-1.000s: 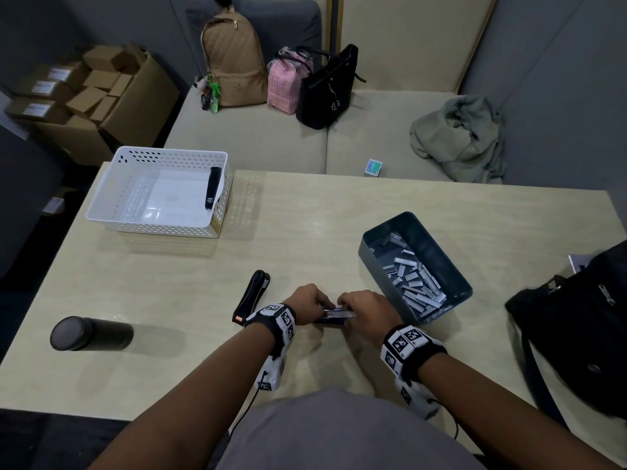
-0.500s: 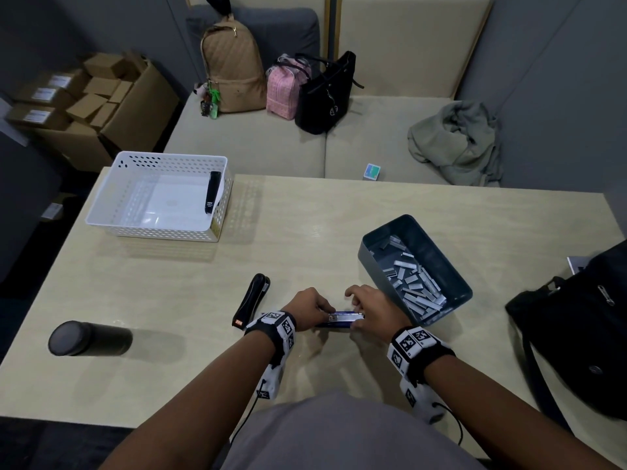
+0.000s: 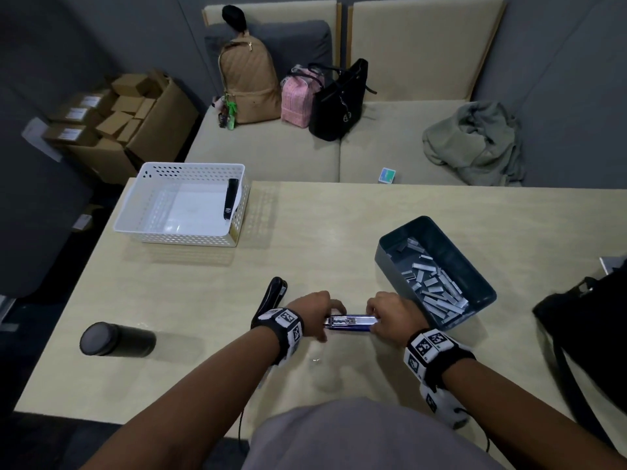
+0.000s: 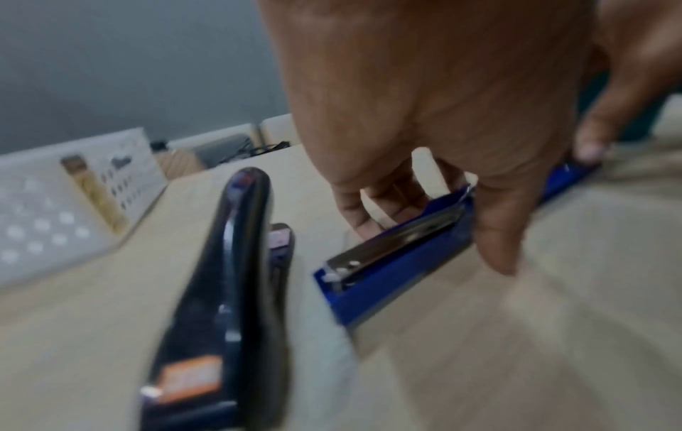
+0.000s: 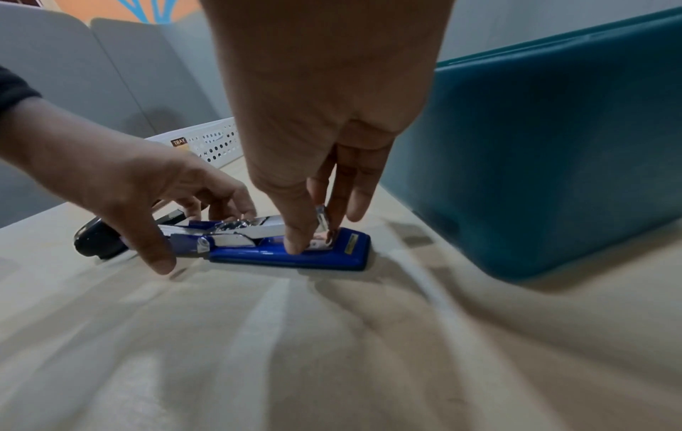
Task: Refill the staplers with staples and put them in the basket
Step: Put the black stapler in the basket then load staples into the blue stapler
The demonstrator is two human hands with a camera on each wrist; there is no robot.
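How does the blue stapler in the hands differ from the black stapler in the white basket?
The blue stapler lies on the table, opened flat with its metal staple channel exposed; the black stapler is closed. The blue stapler is held at both ends, by the left hand and right hand; the black stapler lies untouched in the white basket, against its right wall. Both are slim desk staplers.

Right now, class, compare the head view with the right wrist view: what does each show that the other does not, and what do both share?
Only the head view shows inside the white basket, where a black stapler lies, the staple strips in the dark bin, and a black bottle.

Only the right wrist view shows the right hand's fingertips pinching a metal piece at the blue stapler's end.

Both show the left hand gripping the opened blue stapler on the table.
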